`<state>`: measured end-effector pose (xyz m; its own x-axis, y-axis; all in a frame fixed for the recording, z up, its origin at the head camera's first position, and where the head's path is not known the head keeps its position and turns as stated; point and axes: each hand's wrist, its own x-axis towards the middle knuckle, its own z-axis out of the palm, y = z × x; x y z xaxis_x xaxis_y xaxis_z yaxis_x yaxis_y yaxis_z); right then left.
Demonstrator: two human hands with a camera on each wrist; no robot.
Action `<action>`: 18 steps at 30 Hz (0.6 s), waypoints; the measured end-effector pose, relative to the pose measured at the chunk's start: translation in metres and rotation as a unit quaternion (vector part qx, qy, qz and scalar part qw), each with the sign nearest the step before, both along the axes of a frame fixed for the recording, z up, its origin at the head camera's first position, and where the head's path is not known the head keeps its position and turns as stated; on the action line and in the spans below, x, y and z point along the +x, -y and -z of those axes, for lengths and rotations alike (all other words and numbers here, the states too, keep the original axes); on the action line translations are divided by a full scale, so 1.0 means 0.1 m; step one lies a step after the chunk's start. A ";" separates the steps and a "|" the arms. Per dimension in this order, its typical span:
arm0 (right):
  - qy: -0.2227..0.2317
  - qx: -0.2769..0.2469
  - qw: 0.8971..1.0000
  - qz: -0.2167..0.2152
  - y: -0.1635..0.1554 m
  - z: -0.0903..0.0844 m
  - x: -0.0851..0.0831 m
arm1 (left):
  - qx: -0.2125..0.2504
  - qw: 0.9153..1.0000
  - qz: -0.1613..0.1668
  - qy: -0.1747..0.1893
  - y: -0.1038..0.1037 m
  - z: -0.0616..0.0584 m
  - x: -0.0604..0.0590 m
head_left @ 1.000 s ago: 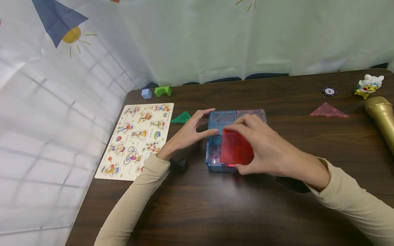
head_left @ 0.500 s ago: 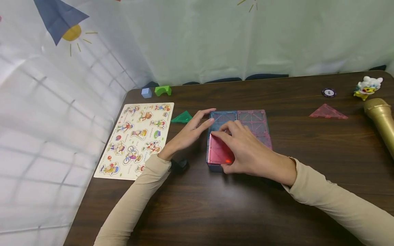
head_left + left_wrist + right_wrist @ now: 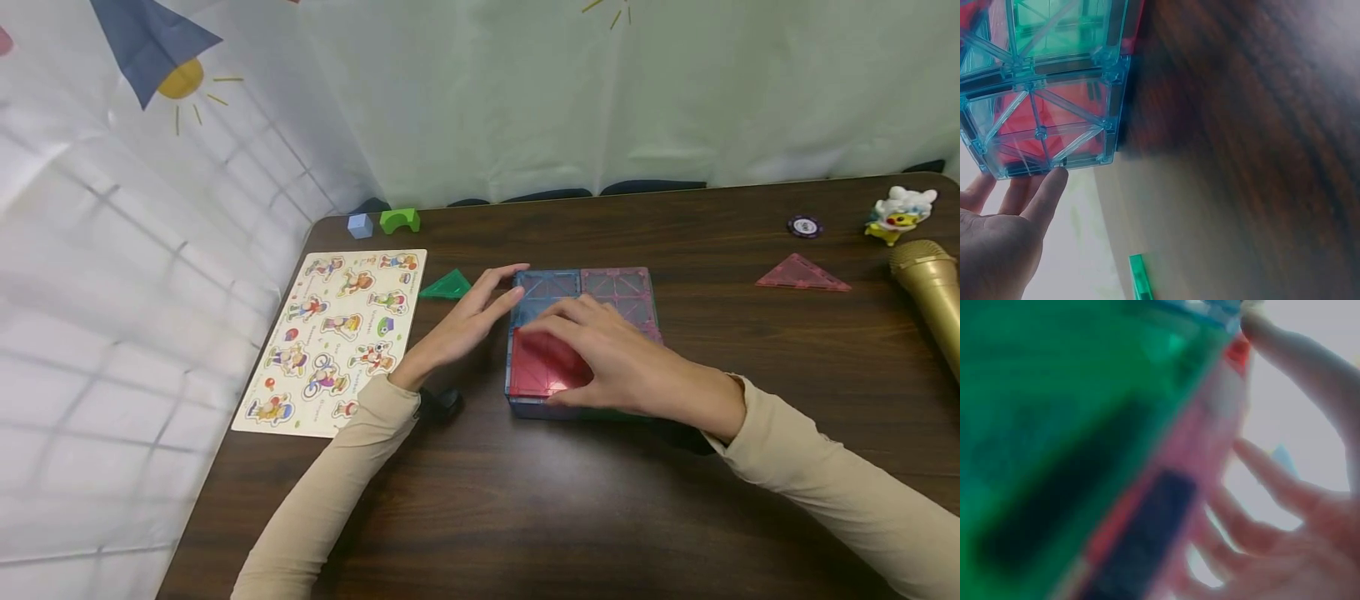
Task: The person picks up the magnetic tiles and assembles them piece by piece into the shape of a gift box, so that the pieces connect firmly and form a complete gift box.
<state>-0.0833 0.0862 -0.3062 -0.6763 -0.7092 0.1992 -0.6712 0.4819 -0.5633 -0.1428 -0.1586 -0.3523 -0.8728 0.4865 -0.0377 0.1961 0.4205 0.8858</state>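
Note:
A low box of see-through magnetic tiles (image 3: 621, 292) stands mid-table, with blue and pink squares on top. At its front left corner a red square tile (image 3: 542, 362) lies nearly flat on top. My right hand (image 3: 622, 358) spans that tile, thumb at the near edge and fingertips at the far edge. The right wrist view is blurred, with a green tile side (image 3: 1054, 412) filling much of it. My left hand (image 3: 468, 321) rests its extended fingertips against the box's left side; the left wrist view shows them at a blue tile edge (image 3: 1085, 164).
Left of the box are a green triangle tile (image 3: 447, 285) and a picture puzzle board (image 3: 412, 287). A blue cube (image 3: 360, 226) and green arch block (image 3: 400, 220) stand behind. To the right are a pink triangle tile (image 3: 802, 273), poker chip (image 3: 805, 226), figurine (image 3: 900, 214) and gold microphone (image 3: 928, 292).
My right hand has moved left and lowered the red square tile from a tilt onto the box's front left corner. My left thumb has drawn back from the box top.

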 end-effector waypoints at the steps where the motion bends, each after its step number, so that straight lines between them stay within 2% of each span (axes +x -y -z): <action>1: 0.000 -0.003 1.000 0.001 -0.03 -0.01 -0.01 | 0.000 1.000 0.001 0.000 0.00 0.00 0.00; 6: -0.007 -0.028 0.999 0.020 -0.31 -0.11 -0.09 | 0.015 1.000 0.007 0.016 -0.01 0.01 0.03; 9: -0.003 -0.044 0.998 0.055 -0.56 -0.16 -0.18 | 0.029 0.999 0.010 0.039 0.00 0.02 0.08; 11: 0.021 -0.046 0.994 0.093 -0.74 -0.17 -0.22 | 0.028 0.998 0.010 0.051 0.02 0.07 0.11; 14: 0.100 -0.039 0.983 0.146 -0.98 -0.10 -0.27 | 0.016 0.998 0.014 0.059 0.07 0.15 0.17; 16: 0.136 -0.018 0.978 0.156 -1.13 0.01 -0.27 | 0.016 0.997 0.026 0.066 0.11 0.20 0.22; 18: 0.146 0.003 0.979 0.141 -1.25 0.15 -0.26 | 0.033 0.995 0.052 0.080 0.14 0.18 0.31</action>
